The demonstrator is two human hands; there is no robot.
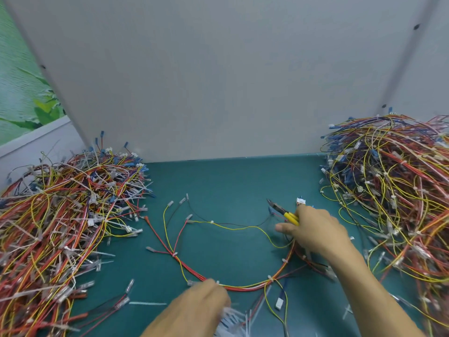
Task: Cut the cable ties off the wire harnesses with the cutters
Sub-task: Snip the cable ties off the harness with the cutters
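1. A teal table mat lies in front of me, backed by a plain grey partition.
2. Tangled heaps of red, yellow and white wires crowd both edges: the left pile and the right pile.
3. Between them, one harness lies on the mat in a wide curve, with white cable ties spaced along its red and yellow bundle.
4. My left hand, blurred, curls around the harness at the bottom of the curve, just beside a tie.
5. My right hand grips the yellow-handled cutters over the harness's right end, thumb stretched out, tips pointing up and left.
6. A loose tie strip lies on the mat near my left wrist.
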